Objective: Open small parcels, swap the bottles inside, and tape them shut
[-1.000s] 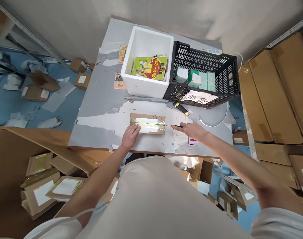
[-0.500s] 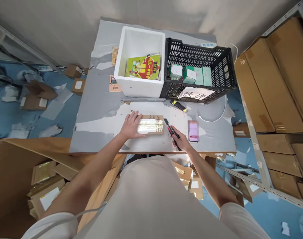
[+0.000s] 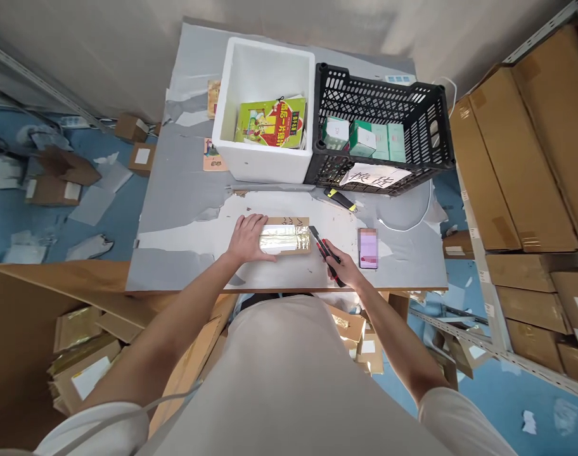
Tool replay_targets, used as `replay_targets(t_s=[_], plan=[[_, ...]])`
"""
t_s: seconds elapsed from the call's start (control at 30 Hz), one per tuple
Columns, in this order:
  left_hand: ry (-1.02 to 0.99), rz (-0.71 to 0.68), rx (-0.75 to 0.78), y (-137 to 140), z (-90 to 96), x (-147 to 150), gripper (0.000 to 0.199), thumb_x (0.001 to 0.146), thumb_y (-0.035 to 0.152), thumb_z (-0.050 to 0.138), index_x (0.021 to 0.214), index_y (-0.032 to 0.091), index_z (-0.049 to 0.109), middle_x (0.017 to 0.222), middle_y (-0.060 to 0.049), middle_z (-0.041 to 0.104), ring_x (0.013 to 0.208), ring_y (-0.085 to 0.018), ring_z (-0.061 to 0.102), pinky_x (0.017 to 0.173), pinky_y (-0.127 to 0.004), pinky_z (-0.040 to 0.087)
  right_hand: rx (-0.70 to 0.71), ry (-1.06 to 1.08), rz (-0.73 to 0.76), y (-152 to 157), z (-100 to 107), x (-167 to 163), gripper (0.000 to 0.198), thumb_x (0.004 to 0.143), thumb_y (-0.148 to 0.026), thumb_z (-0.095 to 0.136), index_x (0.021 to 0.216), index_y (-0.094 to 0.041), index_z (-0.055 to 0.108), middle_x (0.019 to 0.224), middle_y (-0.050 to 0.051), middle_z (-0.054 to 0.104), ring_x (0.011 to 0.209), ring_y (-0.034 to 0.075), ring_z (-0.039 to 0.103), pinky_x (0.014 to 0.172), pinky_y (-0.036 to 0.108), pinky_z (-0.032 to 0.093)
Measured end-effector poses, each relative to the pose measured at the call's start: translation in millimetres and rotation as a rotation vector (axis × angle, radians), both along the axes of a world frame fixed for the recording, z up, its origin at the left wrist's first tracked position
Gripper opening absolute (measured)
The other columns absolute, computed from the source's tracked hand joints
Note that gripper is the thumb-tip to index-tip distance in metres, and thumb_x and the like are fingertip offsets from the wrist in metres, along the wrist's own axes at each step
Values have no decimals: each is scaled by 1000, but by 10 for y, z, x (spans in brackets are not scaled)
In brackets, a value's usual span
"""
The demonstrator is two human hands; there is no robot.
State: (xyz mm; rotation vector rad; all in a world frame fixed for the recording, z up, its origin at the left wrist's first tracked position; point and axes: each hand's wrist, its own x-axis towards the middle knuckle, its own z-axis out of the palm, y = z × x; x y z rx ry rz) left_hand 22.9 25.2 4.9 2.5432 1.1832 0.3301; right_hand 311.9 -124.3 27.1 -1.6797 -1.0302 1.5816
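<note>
A small cardboard box [image 3: 285, 236] lies on the table in front of me, with shiny clear tape and a white strip along its top and dark marks near its far edge. My left hand [image 3: 248, 239] grips its left end, thumb on the near side and fingers on the far side. In my right hand [image 3: 342, 264] is a black and red utility knife [image 3: 324, 248], fingers wrapped round the handle. The knife's tip points up and left, close by the box's right end; whether it touches cannot be made out.
A white foam box [image 3: 265, 166] with green booklets [image 3: 270, 121] stands behind, beside a black crate [image 3: 388, 171] holding green-and-white cartons [image 3: 362, 140]. A black and yellow cutter [image 3: 340, 199] and a phone [image 3: 367, 248] lie to the right. Stacked cartons [image 3: 517, 171] fill the right-hand shelf.
The view has shifted slightly. Both hands keep their grips, and the box and knife stay almost where they were, with the knife's tip still beside the box's right end.
</note>
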Motion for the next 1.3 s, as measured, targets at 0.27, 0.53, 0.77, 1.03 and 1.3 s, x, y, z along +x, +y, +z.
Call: replay_targets(t_s=[0.27, 0.53, 0.77, 1.03, 1.3], plan=[[-33, 11, 18, 4, -37, 10, 111, 45, 72, 68, 135, 15, 37, 131, -19, 48, 121, -39, 41, 109, -55, 19, -39, -138, 191, 157, 178, 79, 60, 86, -23, 45, 144, -31, 31, 60, -7, 50, 41, 6, 47, 43, 20, 46], [-41, 23, 21, 3, -17, 13, 110, 44, 71, 69, 134, 14, 39, 128, -19, 49, 119, -39, 43, 108, -55, 21, -56, -188, 314, -78, 210, 79, 57, 87, -24, 43, 143, -31, 33, 61, -5, 53, 42, 8, 49, 41, 21, 44], [-19, 36, 13, -5, -18, 5, 111, 44, 71, 69, 135, 14, 38, 129, -18, 48, 121, -38, 42, 110, -53, 19, 35, -204, 216, -232, 114, -21, 56, 87, -24, 43, 142, -30, 35, 64, -5, 54, 42, 7, 49, 48, 23, 48], [19, 20, -62, -2, 25, -18, 116, 47, 74, 66, 139, 12, 33, 138, -19, 42, 129, -39, 34, 112, -53, 13, -1, 3, -264, -515, 10, -69, 53, 79, -41, 58, 127, -22, 46, 69, -4, 61, 45, 9, 53, 45, 24, 47], [-170, 303, -149, 235, 64, -150, 51, 87, 43, 37, 126, 13, 51, 134, -14, 50, 127, -27, 42, 106, -43, 32, 50, 408, -637, -99, -166, -862, 39, 72, -47, 67, 99, -26, 47, 111, 1, 56, 79, 14, 66, 60, 29, 57]])
